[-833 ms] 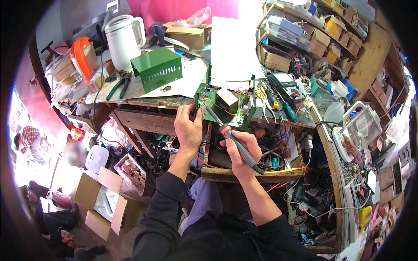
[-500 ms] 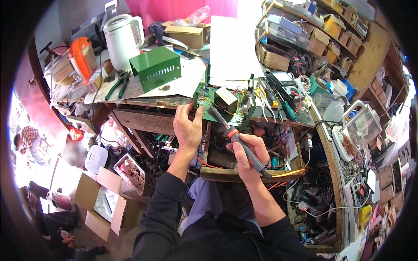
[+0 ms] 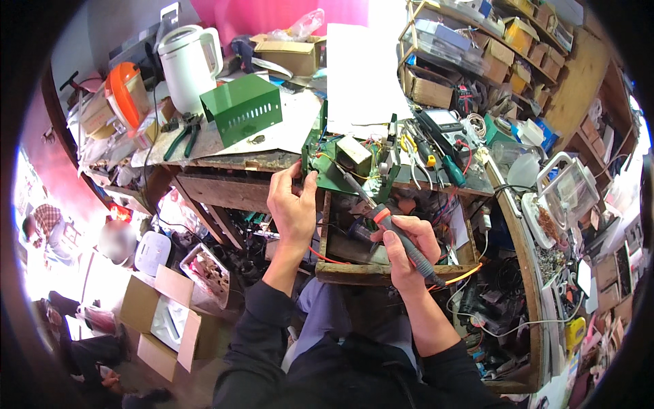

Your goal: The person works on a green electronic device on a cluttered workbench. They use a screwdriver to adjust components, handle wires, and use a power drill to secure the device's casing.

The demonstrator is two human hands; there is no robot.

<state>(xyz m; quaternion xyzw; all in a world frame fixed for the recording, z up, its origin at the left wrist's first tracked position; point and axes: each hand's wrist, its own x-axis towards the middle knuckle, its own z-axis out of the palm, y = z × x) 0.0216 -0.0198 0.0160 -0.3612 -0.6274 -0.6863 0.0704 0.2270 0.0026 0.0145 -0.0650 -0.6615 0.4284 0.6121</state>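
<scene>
My right hand (image 3: 413,251) grips a soldering iron (image 3: 383,217) with a dark ribbed handle and a red collar. The iron's metal shaft slants up and left over an open green metal chassis (image 3: 328,181); whether its tip touches anything there, I cannot tell. Fingers of my left hand (image 3: 293,204) are closed on the chassis's left side panel, thumb toward me. Inside the chassis stand a pale boxy component (image 3: 353,154) and several coloured wires. A green slotted metal cover (image 3: 243,109) rests on the bench to the left.
Below the chassis a wooden drawer (image 3: 368,274) is pulled out. Green-handled pliers (image 3: 182,138) lie left; yellow-handled pliers (image 3: 411,144), a green screwdriver (image 3: 452,170) and a meter (image 3: 441,126) lie right. A white jug (image 3: 186,71) stands behind. Another person (image 3: 51,228) is at far left.
My right hand and the soldering iron have moved right and toward me, drawing the shaft lower across the chassis. The left hand keeps its place at the side panel.
</scene>
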